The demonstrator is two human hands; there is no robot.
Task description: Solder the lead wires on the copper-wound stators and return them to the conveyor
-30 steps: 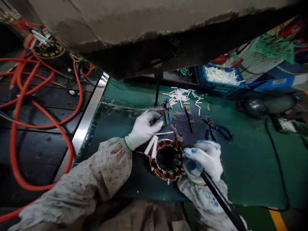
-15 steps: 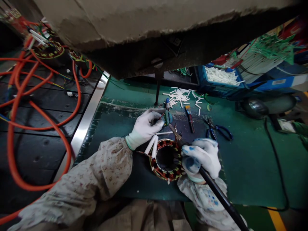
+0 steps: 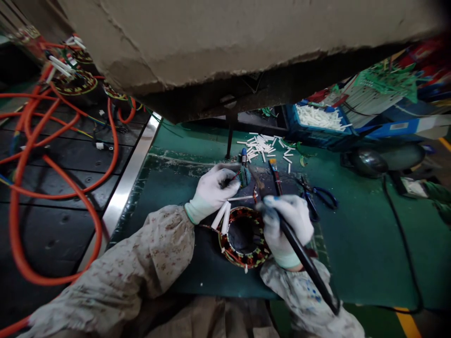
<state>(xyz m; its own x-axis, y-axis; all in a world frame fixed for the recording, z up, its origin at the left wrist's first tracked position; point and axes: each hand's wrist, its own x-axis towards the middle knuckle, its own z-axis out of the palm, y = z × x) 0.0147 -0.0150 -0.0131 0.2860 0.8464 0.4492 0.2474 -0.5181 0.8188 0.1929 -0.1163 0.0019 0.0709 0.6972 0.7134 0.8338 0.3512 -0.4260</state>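
1. Here, the gloved right hand (image 3: 287, 223) grips a black-handled soldering iron (image 3: 299, 251), its long axis slanting up-left.
2. The gloved left hand (image 3: 214, 188) pinches a small green part (image 3: 244, 175) just beyond the copper-wound stator ring (image 3: 243, 237) on the green tabletop (image 3: 352, 244), near the iron's tip.

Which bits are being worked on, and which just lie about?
In hand: left hand pinching a wire; right hand gripping the soldering iron; wound stator beneath.
Lying about: brush, blue pliers, loose white sleeves, orange cables.

No lettering, label or number is clear enough to read
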